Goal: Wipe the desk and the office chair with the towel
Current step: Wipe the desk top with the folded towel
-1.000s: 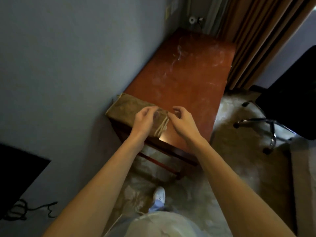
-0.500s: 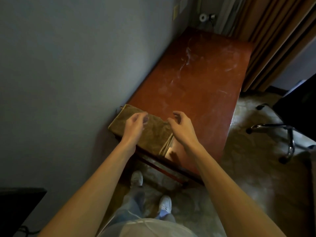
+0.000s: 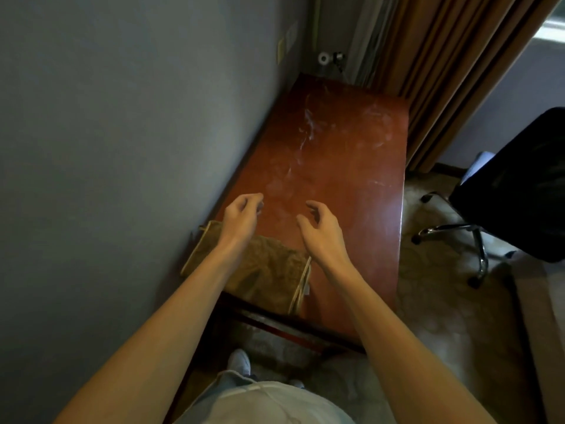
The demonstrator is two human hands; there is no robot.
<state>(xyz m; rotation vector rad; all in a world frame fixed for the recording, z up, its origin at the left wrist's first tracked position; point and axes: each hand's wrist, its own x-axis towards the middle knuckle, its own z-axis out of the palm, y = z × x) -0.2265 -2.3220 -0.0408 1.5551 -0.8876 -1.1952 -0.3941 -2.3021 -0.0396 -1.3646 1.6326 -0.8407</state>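
Dim, soft-focus frame; window (image 3: 553, 29) daylight glares off the desk (image 3: 397, 215) edge.

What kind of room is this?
Probably a hotel room or a small home office: a reddish wooden desk stands against the wall, a black office chair on wheels stands beside it, and long curtains hang by a window.
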